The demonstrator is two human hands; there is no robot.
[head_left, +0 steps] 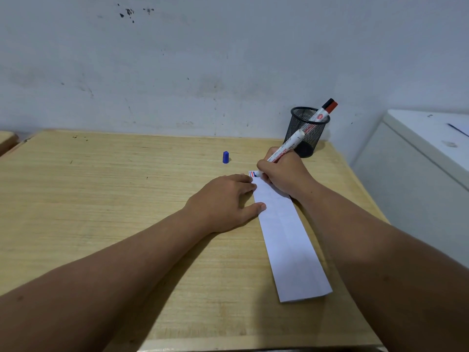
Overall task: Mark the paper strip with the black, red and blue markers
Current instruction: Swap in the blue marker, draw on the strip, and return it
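A long white paper strip (289, 240) lies on the wooden desk (101, 199), running from near me toward the far right. Red and blue marks show at its far end. My right hand (284, 174) grips an uncapped white-barrelled marker (286, 147), its tip touching that far end. My left hand (225, 199) lies flat, fingertips and thumb pressing the strip's left edge. The blue cap (225, 157) stands alone on the desk, to the left of my right hand. The red marker (323, 113) and a black-capped one stand in a black mesh cup (304, 133).
The mesh cup stands at the desk's far right corner against a scuffed white wall. A white cabinet (418, 174) stands to the right of the desk. Another desk's corner (6, 141) shows at far left.
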